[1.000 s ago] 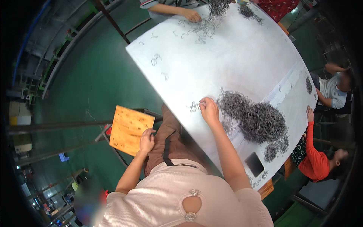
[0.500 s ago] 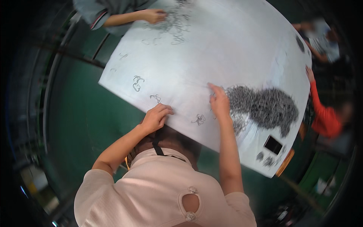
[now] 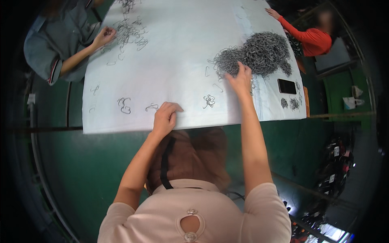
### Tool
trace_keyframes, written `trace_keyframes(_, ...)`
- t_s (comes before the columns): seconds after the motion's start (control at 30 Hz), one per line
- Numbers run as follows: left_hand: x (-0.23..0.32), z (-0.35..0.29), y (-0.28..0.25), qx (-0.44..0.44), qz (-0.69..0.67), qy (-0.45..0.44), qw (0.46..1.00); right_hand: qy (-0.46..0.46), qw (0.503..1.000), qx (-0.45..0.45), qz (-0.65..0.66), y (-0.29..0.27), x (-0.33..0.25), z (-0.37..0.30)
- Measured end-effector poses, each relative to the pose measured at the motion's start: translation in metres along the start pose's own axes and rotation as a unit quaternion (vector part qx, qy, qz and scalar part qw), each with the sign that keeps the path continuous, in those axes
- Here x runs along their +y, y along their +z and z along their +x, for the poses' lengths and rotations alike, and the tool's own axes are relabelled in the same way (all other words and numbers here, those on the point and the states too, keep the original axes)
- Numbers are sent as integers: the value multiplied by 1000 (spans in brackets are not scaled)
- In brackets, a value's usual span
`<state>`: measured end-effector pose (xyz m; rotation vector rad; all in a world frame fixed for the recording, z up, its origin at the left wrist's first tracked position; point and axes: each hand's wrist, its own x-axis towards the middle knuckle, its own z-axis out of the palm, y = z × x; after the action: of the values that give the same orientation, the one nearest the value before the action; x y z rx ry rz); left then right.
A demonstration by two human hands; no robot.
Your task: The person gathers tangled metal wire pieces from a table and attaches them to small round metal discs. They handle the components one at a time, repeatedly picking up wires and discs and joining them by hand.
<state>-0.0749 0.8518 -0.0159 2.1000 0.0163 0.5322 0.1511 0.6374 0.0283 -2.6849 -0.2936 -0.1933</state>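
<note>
A large heap of dark bent wire hooks (image 3: 265, 54) lies on the white-covered table (image 3: 174, 65) at the right. My right hand (image 3: 242, 81) reaches to the heap's near edge, its thumb and forefinger apart. My left hand (image 3: 165, 117) rests by the table's front edge, fingers loosely bent and the forefinger stretched to the right; I make out nothing in it. Close to its left lies a small group of hooks (image 3: 152, 107). Another little cluster of hooks (image 3: 209, 101) sits between my hands, and a further group (image 3: 125, 105) is farther left.
A black phone (image 3: 287, 86) lies right of the heap, with small dark piles (image 3: 294, 104) near it. At the far left, a co-worker's hand (image 3: 106, 35) is at scattered hooks (image 3: 130, 32). Another person's red sleeve (image 3: 298, 34) reaches the table's right edge.
My view has turned, so the table's front edge now runs nearly level. My right hand has moved onto the near edge of the heap. The left hand stays by the table edge.
</note>
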Motion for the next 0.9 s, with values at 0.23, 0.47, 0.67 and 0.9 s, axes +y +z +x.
trace_keyframes(0.23, 0, -7, -4, 17, -52, -50, 997, -24, 951, 305, 35, -41, -10, 43)
trace_keyframes(0.47, 2, 3, -4, -8, -3, -30, 1000, 94, 969, 197, 113, -117, 59, 130)
trace_keyframes(0.67, 3, 6, 2, -11, -8, -42, 999, 283, 956, 0, 77, -118, 83, 220)
trace_keyframes(0.9, 1, 5, 1, -16, -2, -49, 999, 245, 969, -21, 22, -116, 88, 229)
